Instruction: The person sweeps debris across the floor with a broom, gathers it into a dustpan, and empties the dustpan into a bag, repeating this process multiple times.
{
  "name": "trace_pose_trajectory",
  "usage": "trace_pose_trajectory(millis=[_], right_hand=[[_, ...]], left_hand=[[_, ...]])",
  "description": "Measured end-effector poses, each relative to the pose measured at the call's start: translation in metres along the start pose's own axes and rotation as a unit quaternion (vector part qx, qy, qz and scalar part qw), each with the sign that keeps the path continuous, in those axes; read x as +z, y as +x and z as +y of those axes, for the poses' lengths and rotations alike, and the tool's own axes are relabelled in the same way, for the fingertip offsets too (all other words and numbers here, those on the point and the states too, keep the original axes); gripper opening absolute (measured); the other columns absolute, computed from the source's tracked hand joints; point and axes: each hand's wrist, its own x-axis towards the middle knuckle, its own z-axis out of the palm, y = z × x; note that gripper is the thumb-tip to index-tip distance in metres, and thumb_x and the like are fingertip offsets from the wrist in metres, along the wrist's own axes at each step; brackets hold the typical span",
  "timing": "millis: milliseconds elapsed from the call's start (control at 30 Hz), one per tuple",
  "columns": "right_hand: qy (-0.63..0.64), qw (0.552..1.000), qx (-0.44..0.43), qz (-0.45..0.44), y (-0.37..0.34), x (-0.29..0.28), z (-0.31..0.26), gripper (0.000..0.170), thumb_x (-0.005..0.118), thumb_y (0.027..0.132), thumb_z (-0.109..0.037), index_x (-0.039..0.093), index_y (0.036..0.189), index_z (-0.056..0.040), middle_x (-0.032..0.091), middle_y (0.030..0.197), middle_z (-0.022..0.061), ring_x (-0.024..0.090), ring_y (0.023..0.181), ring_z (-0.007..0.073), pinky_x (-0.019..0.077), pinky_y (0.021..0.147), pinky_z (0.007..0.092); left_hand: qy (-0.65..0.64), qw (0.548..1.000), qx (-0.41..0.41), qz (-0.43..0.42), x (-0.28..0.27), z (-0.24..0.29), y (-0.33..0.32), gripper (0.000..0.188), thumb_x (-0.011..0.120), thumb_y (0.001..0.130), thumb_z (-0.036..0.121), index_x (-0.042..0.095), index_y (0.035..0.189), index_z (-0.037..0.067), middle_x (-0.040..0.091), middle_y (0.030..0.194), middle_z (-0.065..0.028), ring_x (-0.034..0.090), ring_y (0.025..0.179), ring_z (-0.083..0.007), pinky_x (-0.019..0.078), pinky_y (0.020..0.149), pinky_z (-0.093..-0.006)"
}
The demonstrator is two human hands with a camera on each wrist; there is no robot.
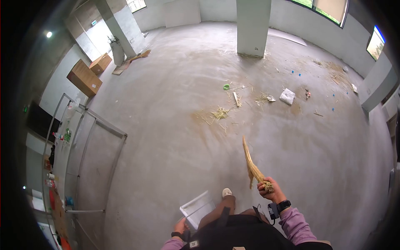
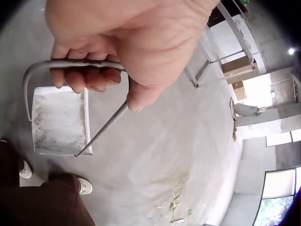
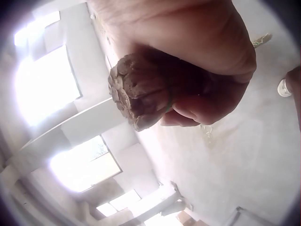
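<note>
My right hand [image 1: 271, 190] grips a straw hand broom [image 1: 251, 166] by its thick bound end, with the bristles pointing forward above the floor. In the right wrist view the fingers wrap around it, and the cut stalk ends [image 3: 126, 92] stick out of the fist. Low at my left side, my left hand [image 1: 181, 227] holds a white dustpan [image 1: 192, 205]. The left wrist view shows its bent grey metal handle [image 2: 84, 64] hooked over the curled fingers, and the pan's smudged inner face [image 2: 59, 120] hanging below.
Loose straw [image 1: 220, 112], a white packet [image 1: 287, 96] and small scraps lie on the concrete floor ahead. A square pillar [image 1: 252, 29] stands beyond. At left are a metal frame [image 1: 125, 136] and cardboard boxes [image 1: 85, 78]. My shoe [image 1: 226, 192] is beside the dustpan.
</note>
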Motion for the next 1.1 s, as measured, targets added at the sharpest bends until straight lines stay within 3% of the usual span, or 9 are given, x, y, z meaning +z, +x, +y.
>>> trace_pose_trajectory(millis=[133, 233, 333, 400, 667, 767, 867, 967, 1100], right_hand=[[-0.027, 0.999, 0.036, -0.024, 0.027, 0.035, -0.007, 0.024, 0.052, 0.08, -0.018, 0.042, 0.095, -0.0023, 0.049, 0.072, 0.0032, 0.049, 0.056, 0.0127, 0.0407, 0.047, 0.0235], [-0.125, 0.992, 0.002, 0.018, 0.041, 0.073, -0.004, 0.023, 0.051, 0.081, -0.018, 0.042, 0.094, -0.0003, 0.049, 0.071, 0.0043, 0.048, 0.056, 0.0125, 0.0414, 0.048, 0.0243], [-0.192, 0.979, 0.045, 0.046, 0.077, 0.08, -0.023, 0.02, 0.052, 0.081, -0.012, 0.044, 0.095, -0.0008, 0.046, 0.07, 0.003, 0.046, 0.056, 0.0113, 0.0412, 0.047, 0.0238], [-0.228, 0.97, 0.069, 0.055, 0.095, 0.092, -0.034, 0.014, 0.051, 0.081, -0.009, 0.043, 0.091, -0.0024, 0.045, 0.07, 0.0009, 0.045, 0.055, 0.009, 0.04, 0.046, 0.0221], [-0.096, 0.958, 0.268, 0.032, 0.16, 0.112, -0.087, 0.013, 0.053, 0.079, -0.011, 0.042, 0.076, -0.0067, 0.044, 0.065, 0.0, 0.044, 0.054, 0.0086, 0.037, 0.043, 0.0199], [-0.077, 0.942, 0.324, 0.048, 0.175, 0.123, -0.103, 0.013, 0.054, 0.079, -0.012, 0.043, 0.076, -0.0063, 0.044, 0.065, 0.0001, 0.044, 0.053, 0.0091, 0.0371, 0.043, 0.02], [-0.087, 0.922, 0.378, -0.018, 0.203, 0.121, -0.116, 0.015, 0.052, 0.08, -0.015, 0.041, 0.082, -0.0045, 0.045, 0.067, -0.0015, 0.045, 0.056, 0.0065, 0.0352, 0.043, 0.0175], [-0.058, 0.909, 0.41, 0.044, 0.226, 0.137, -0.127, 0.015, 0.054, 0.08, -0.015, 0.044, 0.074, -0.0059, 0.045, 0.064, 0.0009, 0.044, 0.051, 0.0108, 0.0377, 0.042, 0.0203], [0.034, 0.942, 0.319, 0.093, 0.253, 0.126, -0.17, 0.013, 0.053, 0.079, -0.013, 0.042, 0.076, -0.0061, 0.043, 0.062, 0.0013, 0.042, 0.05, 0.0107, 0.0314, 0.04, 0.0203]], left_hand=[[-0.046, 0.999, 0.005, -0.027, 0.019, 0.028, 0.0, 0.028, 0.063, 0.08, 0.031, 0.052, 0.078, 0.006, 0.042, 0.055, -0.0042, 0.047, 0.048, -0.0191, 0.0417, 0.046, -0.0342], [-0.04, 0.998, 0.03, -0.032, 0.038, 0.045, -0.009, 0.03, 0.063, 0.08, 0.033, 0.052, 0.072, 0.006, 0.045, 0.054, -0.0041, 0.047, 0.048, -0.0182, 0.0414, 0.047, -0.0328], [0.041, 0.992, 0.113, -0.045, 0.048, 0.049, -0.01, 0.036, 0.062, 0.08, 0.035, 0.052, 0.064, 0.005, 0.049, 0.053, -0.005, 0.048, 0.048, -0.0175, 0.0397, 0.047, -0.0318], [0.045, 0.991, 0.122, -0.028, 0.058, 0.052, -0.011, 0.038, 0.061, 0.08, 0.036, 0.051, 0.06, 0.005, 0.05, 0.052, -0.0063, 0.049, 0.048, -0.017, 0.0384, 0.047, -0.0308], [0.08, 0.983, 0.146, 0.073, 0.103, 0.055, -0.032, 0.043, 0.061, 0.08, 0.039, 0.051, 0.058, 0.002, 0.05, 0.053, -0.0089, 0.05, 0.046, -0.0187, 0.0409, 0.046, -0.0314], [0.097, 0.982, 0.127, 0.102, 0.118, 0.052, -0.053, 0.042, 0.062, 0.08, 0.037, 0.051, 0.059, 0.002, 0.049, 0.053, -0.0081, 0.051, 0.047, -0.0187, 0.0412, 0.046, -0.0314], [0.073, 0.983, 0.113, 0.121, 0.131, 0.041, -0.065, 0.042, 0.062, 0.08, 0.037, 0.051, 0.061, 0.002, 0.049, 0.053, -0.0078, 0.052, 0.047, -0.0191, 0.0422, 0.045, -0.0313], [0.036, 0.984, 0.073, 0.161, 0.147, 0.029, -0.086, 0.041, 0.061, 0.079, 0.036, 0.051, 0.06, 0.002, 0.049, 0.053, -0.0074, 0.052, 0.047, -0.019, 0.0423, 0.045, -0.0312], [0.041, 0.981, 0.035, 0.189, 0.16, 0.016, -0.103, 0.039, 0.061, 0.078, 0.035, 0.052, 0.059, 0.002, 0.05, 0.054, -0.0071, 0.051, 0.046, -0.0182, 0.041, 0.044, -0.0312]])
